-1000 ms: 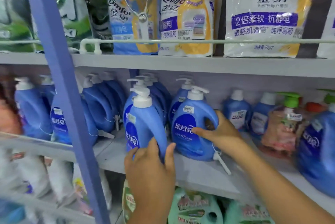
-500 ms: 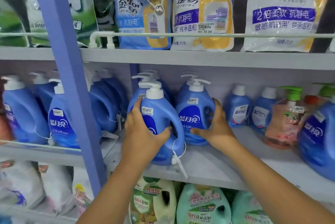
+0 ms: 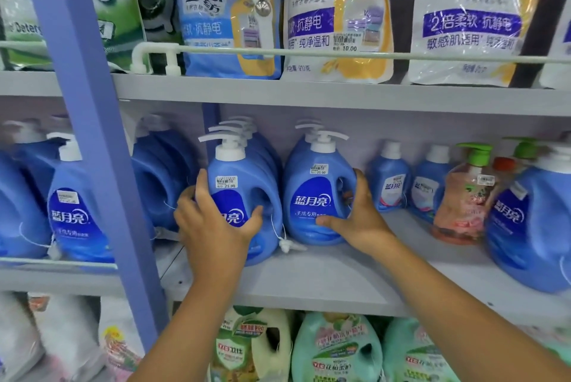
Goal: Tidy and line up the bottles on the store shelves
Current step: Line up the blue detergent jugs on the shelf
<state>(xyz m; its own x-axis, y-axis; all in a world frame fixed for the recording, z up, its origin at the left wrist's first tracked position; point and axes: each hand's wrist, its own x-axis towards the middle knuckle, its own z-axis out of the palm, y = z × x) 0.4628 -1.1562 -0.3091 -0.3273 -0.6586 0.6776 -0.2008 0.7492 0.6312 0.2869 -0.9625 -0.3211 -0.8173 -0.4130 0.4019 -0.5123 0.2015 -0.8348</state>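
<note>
the two front blue pump bottles stand upright side by side on the middle shelf (image 3: 340,282), each at the head of a row running back toward the rear wall, so the relation that matters is front to back: both bottles lie straight ahead of the hands, and any squaring-up runs along the depth of the shelf. the left hand (image 3: 216,224) wraps the left bottle (image 3: 244,196) from its outer side, fingers curled round the body and thumb pressed across the label. the right hand (image 3: 355,217) cups the right bottle (image 3: 315,196) from its handle side, thumb along the lower front and fingers curled round the handle edge. each hand is already on its own bottle, so neither has to cross. the left bottle sits nearer the shelf's front edge than the right one, and its label appears turned slightly, so it probably needs pushing back level with its neighbour. a security tag (image 3: 287,245) dangles between them and could snag.
</note>
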